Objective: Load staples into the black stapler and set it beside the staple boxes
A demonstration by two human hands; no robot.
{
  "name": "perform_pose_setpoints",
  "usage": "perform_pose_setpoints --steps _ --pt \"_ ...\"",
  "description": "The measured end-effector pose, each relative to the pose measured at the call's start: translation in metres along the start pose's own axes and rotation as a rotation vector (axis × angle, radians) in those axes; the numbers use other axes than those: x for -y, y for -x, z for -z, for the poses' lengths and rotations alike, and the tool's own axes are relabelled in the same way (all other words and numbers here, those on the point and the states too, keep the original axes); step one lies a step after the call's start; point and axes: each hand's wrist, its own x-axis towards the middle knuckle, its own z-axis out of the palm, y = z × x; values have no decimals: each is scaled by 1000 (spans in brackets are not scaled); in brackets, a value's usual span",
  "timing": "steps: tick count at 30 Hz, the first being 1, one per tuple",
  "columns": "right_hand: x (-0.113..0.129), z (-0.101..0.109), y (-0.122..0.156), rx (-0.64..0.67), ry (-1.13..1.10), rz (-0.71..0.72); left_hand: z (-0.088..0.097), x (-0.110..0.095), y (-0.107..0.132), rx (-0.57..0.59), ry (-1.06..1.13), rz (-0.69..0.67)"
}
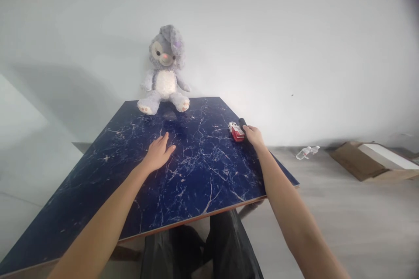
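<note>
My left hand (159,151) lies flat on the dark blue marbled tabletop (196,170), fingers stretched out and holding nothing. My right hand (253,135) reaches to the table's right edge, fingers curled round a small black object (242,122) whose kind I cannot make out. A red and white pack (236,131) lies on the table, touching that hand on its left. A grey and white plush rabbit (165,72) sits upright at the far edge of the table, against the white wall.
On the floor to the right lie a clear plastic bottle (307,152) and a flattened cardboard box with a white panel (373,159). My dark trousered legs (203,248) show under the table's near edge. The white wall stands close behind the table.
</note>
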Motion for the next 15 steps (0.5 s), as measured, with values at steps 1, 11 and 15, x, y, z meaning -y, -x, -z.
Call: perform_pose_setpoints --steps 1,11,15 --pt "6 -4 3 16 -7 18 1 1 0 -44 19 20" --pt "121 -115 70 213 -142 172 36 52 8 -343 163 250" --pt "170 -159 99 301 -200 180 46 69 17 -367 216 364"
